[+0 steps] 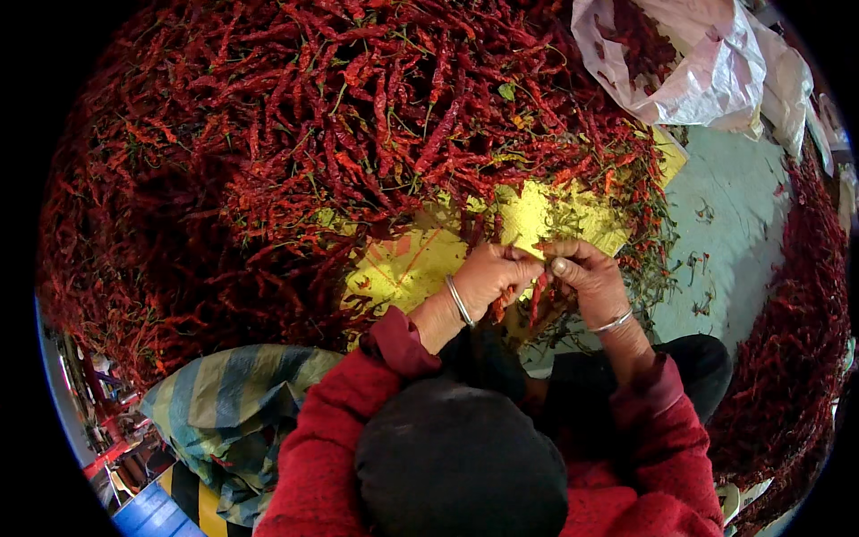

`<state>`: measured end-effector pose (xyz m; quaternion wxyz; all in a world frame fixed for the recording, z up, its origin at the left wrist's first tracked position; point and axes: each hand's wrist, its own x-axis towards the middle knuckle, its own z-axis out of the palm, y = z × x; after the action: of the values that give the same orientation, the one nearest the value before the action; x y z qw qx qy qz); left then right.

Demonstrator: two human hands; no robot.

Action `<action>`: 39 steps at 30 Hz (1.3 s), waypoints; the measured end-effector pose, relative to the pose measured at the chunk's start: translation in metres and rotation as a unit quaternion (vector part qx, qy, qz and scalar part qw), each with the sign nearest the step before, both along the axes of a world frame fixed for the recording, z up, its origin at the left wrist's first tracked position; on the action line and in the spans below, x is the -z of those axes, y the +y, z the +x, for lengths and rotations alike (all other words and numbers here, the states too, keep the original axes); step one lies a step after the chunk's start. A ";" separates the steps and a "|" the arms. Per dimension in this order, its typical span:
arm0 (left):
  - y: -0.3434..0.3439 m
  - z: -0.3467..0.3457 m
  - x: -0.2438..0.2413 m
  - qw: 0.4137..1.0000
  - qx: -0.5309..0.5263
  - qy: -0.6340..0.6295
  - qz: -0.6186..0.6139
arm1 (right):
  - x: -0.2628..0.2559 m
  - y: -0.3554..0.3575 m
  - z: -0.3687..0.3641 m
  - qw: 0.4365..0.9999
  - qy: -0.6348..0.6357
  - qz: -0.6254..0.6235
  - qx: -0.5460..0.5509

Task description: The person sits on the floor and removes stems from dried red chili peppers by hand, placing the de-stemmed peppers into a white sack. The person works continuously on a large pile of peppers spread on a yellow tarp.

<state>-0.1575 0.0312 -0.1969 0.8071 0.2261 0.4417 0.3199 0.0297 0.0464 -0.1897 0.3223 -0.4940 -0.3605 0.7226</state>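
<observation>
My left hand [500, 272] is closed around a few dried red chili peppers [498, 307], whose ends stick out below the fingers. Close beside it, my right hand [582, 268] pinches with thumb and forefinger at the top of a red chili [537, 299] that hangs between the two hands. Each wrist wears a silver bangle. Under and beyond the hands lies a yellow woven sheet [409, 265] strewn with bits of stem. A large heap of dried red chilies [376, 101] with stems spreads from the sheet to the far left.
An open whitish plastic sack [718, 87] with chilies inside stands at the upper right. Loose stems [647, 282] are piled right of the hands, some scattered on the grey-green floor [718, 221]. More chilies [792, 349] line the right edge. A striped woven sack [228, 396] lies at lower left.
</observation>
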 end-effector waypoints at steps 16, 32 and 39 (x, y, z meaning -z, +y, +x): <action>-0.049 -0.129 -0.098 0.827 0.212 0.498 0.150 | 0.010 0.030 0.062 0.684 -0.588 0.432 0.004; -0.100 -0.113 -0.083 0.751 0.160 0.589 0.252 | 0.010 0.046 0.052 0.922 -0.310 0.232 0.010; -0.027 0.022 0.039 0.555 0.385 0.418 0.608 | 0.028 0.011 0.037 0.712 -0.402 0.461 -0.345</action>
<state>-0.1355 0.0046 -0.2357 0.2489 0.9199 0.3003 0.0405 0.0666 0.0578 -0.2176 0.0628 -0.3693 -0.8898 0.2605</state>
